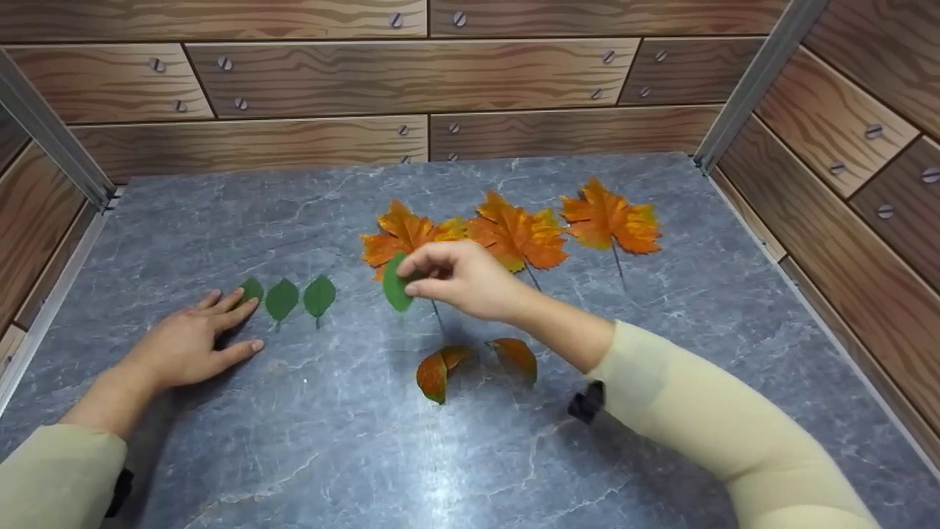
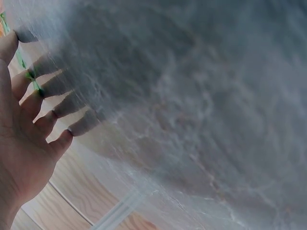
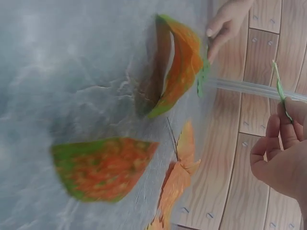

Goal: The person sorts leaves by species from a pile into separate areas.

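Note:
My right hand (image 1: 470, 283) pinches a green leaf (image 1: 395, 286) between thumb and fingertips, held up in front of the leftmost orange maple leaf (image 1: 400, 228). In the right wrist view that green leaf (image 3: 280, 88) appears edge-on at the fingertips. My left hand (image 1: 183, 342) lies spread on the tabletop, its fingertips touching the leftmost green leaf (image 1: 251, 290) and partly covering it. Two more green leaves, a middle one (image 1: 282, 300) and a right one (image 1: 319, 297), continue that row.
Two more maple leaves, one in the middle (image 1: 514, 231) and one at right (image 1: 611, 219), lie on the grey marbled table (image 1: 308, 455). Curled orange-brown leaves, one left (image 1: 433, 375) and one right (image 1: 516, 358), lie nearer me. Wood-patterned walls (image 1: 316, 77) enclose the back and sides.

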### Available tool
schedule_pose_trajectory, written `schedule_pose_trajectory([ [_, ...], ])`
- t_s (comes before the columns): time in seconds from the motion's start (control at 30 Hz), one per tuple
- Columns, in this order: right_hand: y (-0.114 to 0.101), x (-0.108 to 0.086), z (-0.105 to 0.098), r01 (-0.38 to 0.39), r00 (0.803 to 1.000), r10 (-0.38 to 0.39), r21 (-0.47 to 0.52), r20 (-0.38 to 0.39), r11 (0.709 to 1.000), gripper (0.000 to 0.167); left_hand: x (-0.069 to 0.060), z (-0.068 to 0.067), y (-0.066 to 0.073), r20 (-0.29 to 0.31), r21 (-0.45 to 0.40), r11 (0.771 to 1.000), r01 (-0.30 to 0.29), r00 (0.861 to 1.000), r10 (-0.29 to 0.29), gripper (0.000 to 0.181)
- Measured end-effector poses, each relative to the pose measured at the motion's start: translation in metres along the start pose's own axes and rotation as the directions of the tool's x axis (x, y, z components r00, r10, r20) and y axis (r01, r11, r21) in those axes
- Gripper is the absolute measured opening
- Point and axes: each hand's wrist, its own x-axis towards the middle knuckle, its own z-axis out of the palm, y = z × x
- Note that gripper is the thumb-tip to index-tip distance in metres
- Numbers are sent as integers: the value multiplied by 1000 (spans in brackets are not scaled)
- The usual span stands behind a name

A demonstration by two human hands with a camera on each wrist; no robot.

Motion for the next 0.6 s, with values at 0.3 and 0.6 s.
schedule_pose_trajectory([
  [0.3, 11, 46, 18, -109, 994, 109, 25, -18, 994, 21, 0, 1, 0, 5, 6, 1000, -4, 1000, 4, 84],
  [0.6, 25, 74, 32, -158, 987, 160, 74, -24, 985, 21, 0, -2, 0, 11, 6, 1000, -1, 1000, 1, 86],
])
